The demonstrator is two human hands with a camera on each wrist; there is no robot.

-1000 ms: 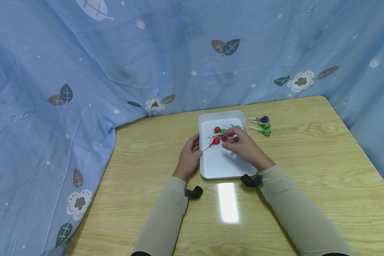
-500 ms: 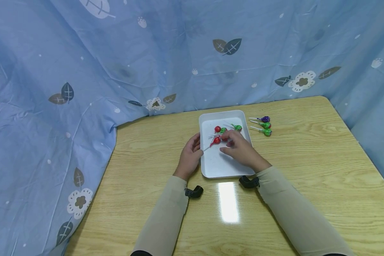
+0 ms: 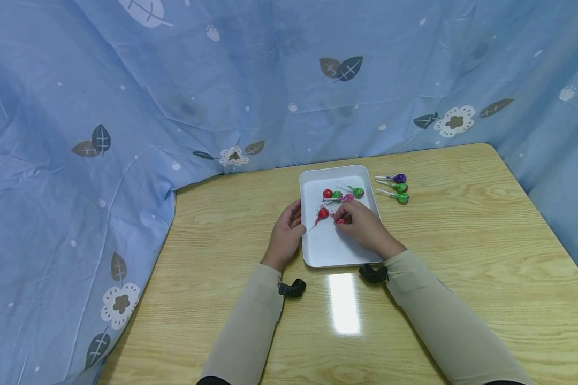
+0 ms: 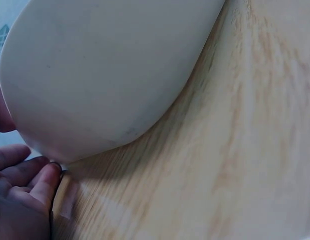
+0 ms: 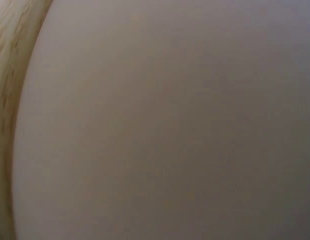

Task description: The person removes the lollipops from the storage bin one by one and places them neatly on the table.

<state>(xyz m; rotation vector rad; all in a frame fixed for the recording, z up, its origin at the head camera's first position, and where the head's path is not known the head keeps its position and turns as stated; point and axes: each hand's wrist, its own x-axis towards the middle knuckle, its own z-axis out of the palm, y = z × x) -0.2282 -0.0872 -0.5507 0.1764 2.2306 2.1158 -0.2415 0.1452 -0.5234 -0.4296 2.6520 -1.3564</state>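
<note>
A white tray (image 3: 320, 259) stands on the table with several wrapped lollipops in it. My left hand (image 3: 286, 232) holds the tray's left side, thumb at the rim and fingers along the outer wall; the left wrist view shows the fingers (image 4: 44, 180) against the tray's edge. Inside the tray, my right hand (image 3: 363, 224) pinches a red lollipop (image 3: 340, 221), mostly hidden by the fingers. Just left of it lies another red lollipop (image 3: 322, 214). Farther back are a pink lollipop (image 3: 348, 197), a red one (image 3: 327, 193) and two green ones, including a green lollipop (image 3: 358, 192) at the right.
Right of the tray, a purple lollipop (image 3: 400, 178) and two green lollipops lie in a row on the wooden table (image 3: 462, 240), sticks pointing left. A blue patterned curtain (image 3: 289, 80) hangs behind the table. The tray's pale surface (image 5: 160, 125) fills most of the right wrist view.
My right hand has drawn slightly toward me and left, bringing a red lollipop out of the pile. The pink lollipop now shows, and the left red one has turned. My left hand stays put.
</note>
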